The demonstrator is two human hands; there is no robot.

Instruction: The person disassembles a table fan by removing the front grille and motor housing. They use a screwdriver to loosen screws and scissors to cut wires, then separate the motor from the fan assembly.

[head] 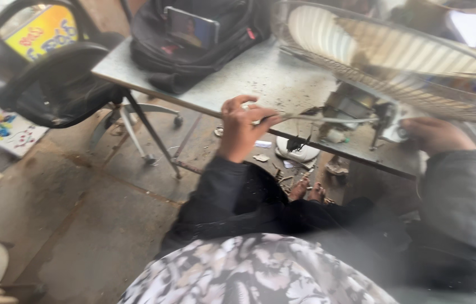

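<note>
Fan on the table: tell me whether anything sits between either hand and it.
Nothing visible does. The left hand is already closed around a thin wire of the fan's cage at the table edge, and the right hand rests against the fan's motor housing. The picture is blurred, so finer contact is unclear.

Open bare strip of table (249,79) between black backpack (193,39) and fan cage (407,62) — a hand passes there. Fan motor (353,107) blocks the right side; office chair (52,73) crowds the table's left end.
</note>
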